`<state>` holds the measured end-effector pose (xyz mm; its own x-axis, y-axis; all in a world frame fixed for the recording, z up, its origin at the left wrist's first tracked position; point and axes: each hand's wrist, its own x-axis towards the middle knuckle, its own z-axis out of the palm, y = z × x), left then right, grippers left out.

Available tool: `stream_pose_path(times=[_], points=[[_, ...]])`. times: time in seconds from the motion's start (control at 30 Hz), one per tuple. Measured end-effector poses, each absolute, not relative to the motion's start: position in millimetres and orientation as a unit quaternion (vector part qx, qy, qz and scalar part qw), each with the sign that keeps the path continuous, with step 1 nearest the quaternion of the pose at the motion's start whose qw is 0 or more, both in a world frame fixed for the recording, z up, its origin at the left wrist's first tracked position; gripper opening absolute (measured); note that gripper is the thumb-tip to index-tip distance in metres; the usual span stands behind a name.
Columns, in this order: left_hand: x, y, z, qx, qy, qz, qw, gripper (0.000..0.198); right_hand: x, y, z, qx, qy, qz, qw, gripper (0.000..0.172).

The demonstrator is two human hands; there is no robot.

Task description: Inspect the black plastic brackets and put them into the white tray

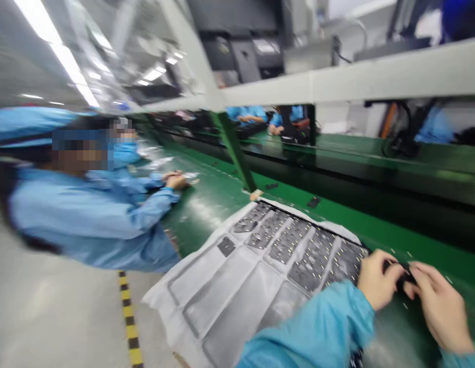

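Grip noted: left hand (377,281) and right hand (438,306) pinch one black part (404,278) between them, just right of the tray (237,286); judged best held by its edges, low over the belt (413,237).

small black part (405,277), blurred, held, mostly covered
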<state>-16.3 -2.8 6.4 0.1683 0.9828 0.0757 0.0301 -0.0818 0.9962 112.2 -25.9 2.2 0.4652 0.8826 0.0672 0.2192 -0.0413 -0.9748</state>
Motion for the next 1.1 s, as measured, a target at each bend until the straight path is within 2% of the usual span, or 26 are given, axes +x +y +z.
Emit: stream_pose_path(times=[0.2, 0.53, 0.87, 1.1], points=[[-18.6, 0.8, -0.4, 0.541, 0.419, 0.46, 0.566, 0.024, 104.9, -27.6, 0.7, -0.572, -0.42, 0.394, 0.584, 0.029], [-19.4, -6.8, 1.8, 0.548, 0.403, 0.47, 0.563, 0.029, 102.1, -33.7, 1.2, -0.546, -0.408, 0.401, 0.612, 0.03], [-10.6, -11.7, -1.1, 0.54, 0.407, 0.474, 0.564, 0.019, 104.9, -40.8, 5.3, -0.623, -0.416, 0.34, 0.569, 0.032], [-8.0, -11.1, -8.8, 0.544, 0.425, 0.478, 0.544, 0.019, 110.4, -39.0, -1.0, -0.67, -0.415, 0.32, 0.526, 0.037]])
